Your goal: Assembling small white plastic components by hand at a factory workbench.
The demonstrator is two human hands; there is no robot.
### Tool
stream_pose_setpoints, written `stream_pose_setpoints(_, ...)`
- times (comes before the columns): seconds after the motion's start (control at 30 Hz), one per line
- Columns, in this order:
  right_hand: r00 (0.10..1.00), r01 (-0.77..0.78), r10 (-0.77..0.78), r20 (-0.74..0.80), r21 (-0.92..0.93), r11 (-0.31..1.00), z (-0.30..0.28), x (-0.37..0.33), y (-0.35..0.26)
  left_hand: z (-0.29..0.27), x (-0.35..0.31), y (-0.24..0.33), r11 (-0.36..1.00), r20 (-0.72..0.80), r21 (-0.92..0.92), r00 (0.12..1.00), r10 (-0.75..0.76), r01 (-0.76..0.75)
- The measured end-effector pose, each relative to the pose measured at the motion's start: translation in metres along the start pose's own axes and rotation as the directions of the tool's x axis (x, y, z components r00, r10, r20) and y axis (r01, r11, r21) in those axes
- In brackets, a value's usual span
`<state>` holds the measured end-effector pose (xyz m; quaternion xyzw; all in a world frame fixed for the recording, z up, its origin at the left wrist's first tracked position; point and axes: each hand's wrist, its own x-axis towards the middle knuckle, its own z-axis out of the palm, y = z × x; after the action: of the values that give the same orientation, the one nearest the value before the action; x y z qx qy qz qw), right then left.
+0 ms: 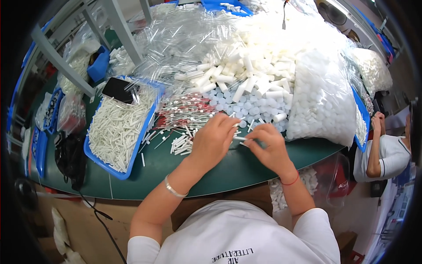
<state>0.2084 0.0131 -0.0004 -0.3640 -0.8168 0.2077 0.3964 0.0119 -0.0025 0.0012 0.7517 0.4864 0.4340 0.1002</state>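
Between my two hands lies a slim white tube (240,138), held close above the green table. My right hand (271,147) pinches its right end between thumb and fingertips. The other end reaches my left hand (213,137), whose fingers are closed together; what they grip is hidden. Left of that hand are loose short white tubes (180,144) and a heap of thin rods with red stems and white heads (184,111). Beyond my fingers spread translucent round caps (250,108) and a big pile of white foam-like cylinders (259,72).
A blue tray (124,175) of white tubes stands at left, a black phone (119,90) on it. Clear thin tubes (171,44) lie behind. A bulging bag of caps (323,99) sits at right. Grey metal legs (61,64) rise at left; another person (380,154) is at right.
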Motion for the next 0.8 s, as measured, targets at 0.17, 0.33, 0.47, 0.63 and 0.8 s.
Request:
stream_pose_setpoints(0.17, 0.880, -0.401, 0.464, -0.097, 0.368, 0.839, -0.009, -0.007, 0.025, 0.052, 0.020, -0.019, 0.940, 0.241, 0.290, 0.964, 0.113, -0.183)
stream_pose_setpoints(0.33, 0.827, -0.385, 0.562, -0.002, 0.726, 0.569, -0.009, -0.007, 0.031, 0.053, 0.022, -0.018, 0.966, 0.170, 0.191, 0.976, 0.140, -0.172)
stream_pose_setpoints(0.47, 0.852, -0.320, 0.523, 0.016, 0.807, 0.496, -0.005, -0.010, 0.030, 0.032, 0.016, 0.001, 0.928, 0.255, -0.227, 0.937, -0.238, 0.297)
stream_pose_setpoints(0.63, 0.861, -0.319, 0.508, 0.018, 0.797, 0.512, -0.001, -0.007, 0.014, 0.017, 0.001, 0.007, 0.405, 0.441, -0.661, 0.763, -0.472, 0.632)
stream_pose_setpoints(0.8, 0.899, -0.286, 0.435, -0.052, 0.683, 0.672, 0.000, -0.010, 0.009, 0.013, -0.008, 0.009, 0.274, 0.438, -0.742, 0.753, -0.491, 0.611)
